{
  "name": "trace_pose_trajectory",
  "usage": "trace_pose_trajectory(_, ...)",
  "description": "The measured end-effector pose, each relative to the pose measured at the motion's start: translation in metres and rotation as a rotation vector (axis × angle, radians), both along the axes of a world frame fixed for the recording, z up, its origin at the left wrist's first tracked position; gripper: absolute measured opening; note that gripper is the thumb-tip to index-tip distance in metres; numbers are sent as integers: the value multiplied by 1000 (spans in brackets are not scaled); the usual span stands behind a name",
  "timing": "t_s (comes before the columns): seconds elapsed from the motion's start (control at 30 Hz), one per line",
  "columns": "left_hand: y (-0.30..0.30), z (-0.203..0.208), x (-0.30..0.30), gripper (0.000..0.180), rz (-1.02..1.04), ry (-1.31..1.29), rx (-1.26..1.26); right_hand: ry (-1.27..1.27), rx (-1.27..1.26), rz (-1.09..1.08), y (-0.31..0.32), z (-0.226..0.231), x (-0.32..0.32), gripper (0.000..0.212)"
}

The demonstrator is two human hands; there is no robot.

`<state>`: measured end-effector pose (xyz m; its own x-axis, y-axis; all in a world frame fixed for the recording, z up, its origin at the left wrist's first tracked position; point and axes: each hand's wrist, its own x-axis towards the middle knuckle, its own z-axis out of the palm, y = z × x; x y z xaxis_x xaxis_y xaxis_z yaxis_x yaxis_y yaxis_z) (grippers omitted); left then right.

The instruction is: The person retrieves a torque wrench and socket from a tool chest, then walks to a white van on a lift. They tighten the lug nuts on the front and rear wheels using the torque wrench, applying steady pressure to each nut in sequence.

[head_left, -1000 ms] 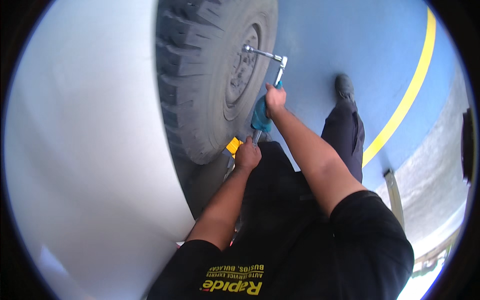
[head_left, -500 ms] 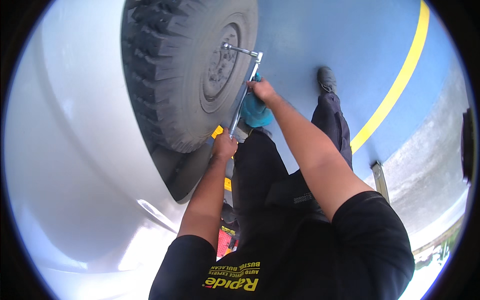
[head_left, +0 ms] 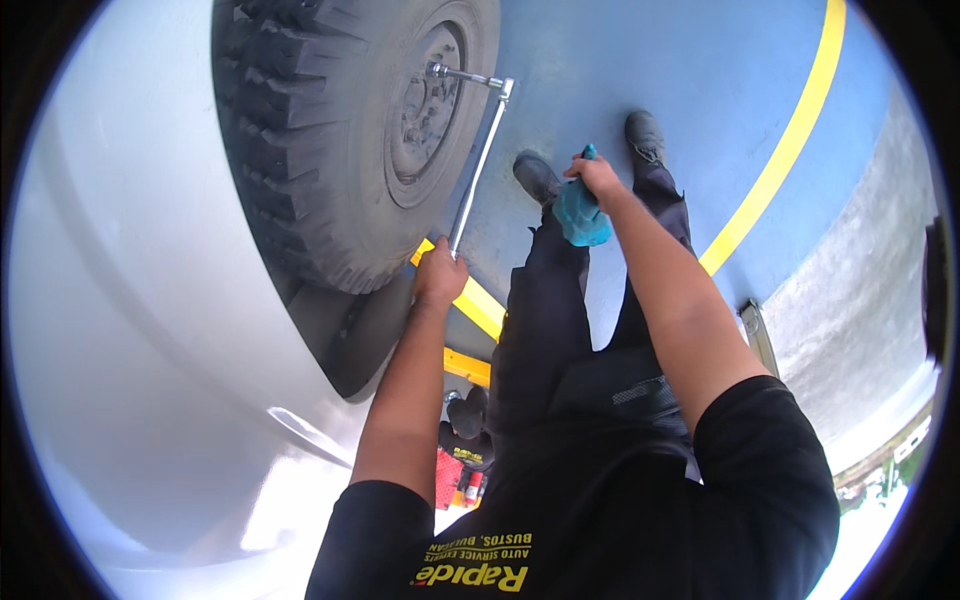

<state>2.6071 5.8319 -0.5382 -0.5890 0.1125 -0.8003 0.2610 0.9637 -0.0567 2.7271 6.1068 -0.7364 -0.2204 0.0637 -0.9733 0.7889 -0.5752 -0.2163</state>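
My left hand (head_left: pixel 438 276) is closed around the lower end of a long chrome breaker bar (head_left: pixel 478 178). At its top the bar meets a socket extension (head_left: pixel 470 77), whose far end sits at the hub of the wheel (head_left: pixel 425 110); exactly which nut it is on is too small to tell. To the right of the bar and apart from it, my right hand (head_left: pixel 597 178) is closed on a teal cloth (head_left: pixel 580 214), which hangs bunched below the fingers. A chunky-treaded tire (head_left: pixel 300 150) surrounds the wheel.
A silver vehicle body (head_left: pixel 130 300) curves along the left. Yellow lines (head_left: pixel 800 140) cross the blue floor (head_left: pixel 700 60), where my dark shoes (head_left: pixel 537 175) stand. Low behind my left arm are another person (head_left: pixel 466 425) in a dark cap and a red-and-white object (head_left: pixel 473 488).
My right hand has come off the bar and moved right with the teal cloth. My left hand keeps its grip on the bar's end. One shoe has come into sight, and the view has shifted.
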Motion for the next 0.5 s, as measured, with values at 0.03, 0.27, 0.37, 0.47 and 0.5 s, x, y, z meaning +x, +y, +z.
trace_pose_trajectory(0.03, -1, 1, 0, 33, 3, -15, -7, 28, -54, 29, -8, 2, -10, 55)
trace_pose_trajectory(0.27, -11, -10, -1, 36, -2, -55, 37, 146, -220, -353, -64, 3, -74, 43)
trace_pose_trajectory(0.37, -17, -7, 3, 34, 38, -44, 33, 137, -260, -407, -85, 31, -96, 45)
trace_pose_trajectory(0.47, -17, -6, 3, 32, 25, -44, 30, 79, -346, -417, -97, 36, -103, 43)
trace_pose_trajectory(0.5, -14, -6, 2, 32, 21, -50, 39, 60, -336, -446, -101, 34, -101, 42)
